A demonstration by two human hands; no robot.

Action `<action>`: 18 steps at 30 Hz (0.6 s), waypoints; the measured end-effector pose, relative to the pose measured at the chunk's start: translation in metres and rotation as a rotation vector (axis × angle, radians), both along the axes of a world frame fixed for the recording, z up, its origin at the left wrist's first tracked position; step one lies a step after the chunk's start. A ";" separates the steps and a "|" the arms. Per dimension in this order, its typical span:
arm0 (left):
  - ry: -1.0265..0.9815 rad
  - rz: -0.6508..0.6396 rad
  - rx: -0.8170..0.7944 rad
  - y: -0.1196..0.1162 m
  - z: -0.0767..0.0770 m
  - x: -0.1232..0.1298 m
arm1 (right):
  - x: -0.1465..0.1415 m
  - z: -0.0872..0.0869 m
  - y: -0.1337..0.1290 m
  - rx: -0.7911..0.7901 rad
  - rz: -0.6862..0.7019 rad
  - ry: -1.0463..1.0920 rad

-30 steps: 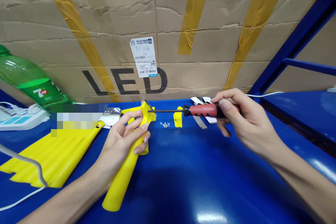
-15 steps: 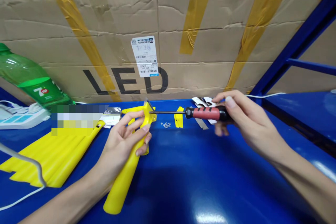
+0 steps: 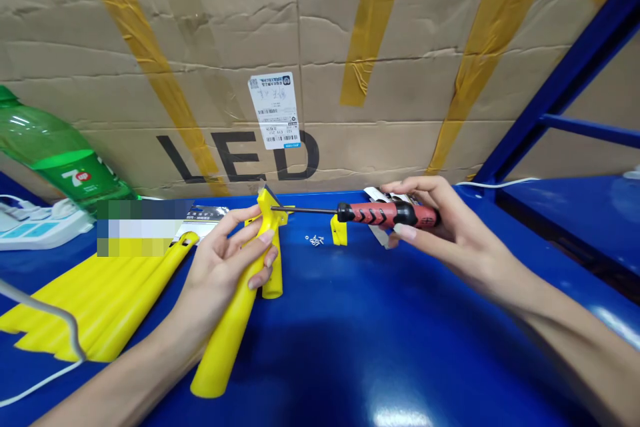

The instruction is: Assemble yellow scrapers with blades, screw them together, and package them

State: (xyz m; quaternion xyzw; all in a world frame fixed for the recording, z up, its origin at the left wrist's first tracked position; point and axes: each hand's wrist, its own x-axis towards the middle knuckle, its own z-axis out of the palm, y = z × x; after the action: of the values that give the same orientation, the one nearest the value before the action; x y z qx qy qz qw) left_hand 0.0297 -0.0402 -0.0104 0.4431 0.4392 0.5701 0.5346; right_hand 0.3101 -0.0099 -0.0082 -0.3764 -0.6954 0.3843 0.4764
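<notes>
My left hand (image 3: 230,250) is wrapped round the yellow handle of a scraper (image 3: 225,340), which tilts with its head up and a thin metal blade at the top. My right hand (image 3: 450,227) grips a screwdriver (image 3: 377,214) by the rear of its red and black handle. The shaft lies level, and its tip meets the scraper's head, where the screw itself is too small to make out. Behind the scraper, another yellow handle piece (image 3: 273,273) is partly hidden. Small screws and nuts (image 3: 315,240) lie beside a small yellow part (image 3: 339,231).
Several yellow handles (image 3: 100,307) lie in a row at left, partly pixelated. Beyond them are a green bottle (image 3: 75,160) and a white power strip (image 3: 45,227). A large cardboard box (image 3: 320,47) stands behind the blue tabletop (image 3: 360,347). Blue metal framing (image 3: 555,87) rises at right.
The scraper and screwdriver have shifted slightly left together. The screwdriver's handle has turned, and my right fingers have changed their hold, with the thumb now along its underside.
</notes>
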 end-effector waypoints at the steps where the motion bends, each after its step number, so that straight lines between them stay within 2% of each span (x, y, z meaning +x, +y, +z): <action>1: 0.002 0.001 0.001 0.000 0.000 0.000 | 0.000 0.000 0.000 0.018 0.007 0.026; 4: 0.009 -0.018 -0.024 -0.001 -0.001 0.002 | -0.003 0.002 0.001 0.020 -0.074 0.063; 7: 0.006 -0.016 -0.036 -0.002 -0.002 0.005 | -0.005 0.002 0.002 -0.059 -0.171 0.015; 10: -0.001 -0.006 -0.007 -0.002 0.000 0.005 | -0.001 0.002 0.003 -0.078 -0.082 0.016; 13: 0.007 -0.013 0.030 -0.001 0.001 0.003 | 0.001 0.002 0.003 -0.024 0.035 0.086; 15: 0.022 -0.021 0.037 -0.002 0.001 0.003 | -0.001 0.002 0.003 0.001 0.023 0.098; 18: 0.033 -0.032 0.023 -0.004 0.000 0.005 | -0.005 0.002 0.001 -0.027 -0.094 0.023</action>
State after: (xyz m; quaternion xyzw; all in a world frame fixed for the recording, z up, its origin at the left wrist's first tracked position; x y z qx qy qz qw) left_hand 0.0343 -0.0440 -0.0102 0.4656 0.4343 0.5589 0.5313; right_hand 0.3052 -0.0088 -0.0061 -0.4106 -0.6663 0.3752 0.4967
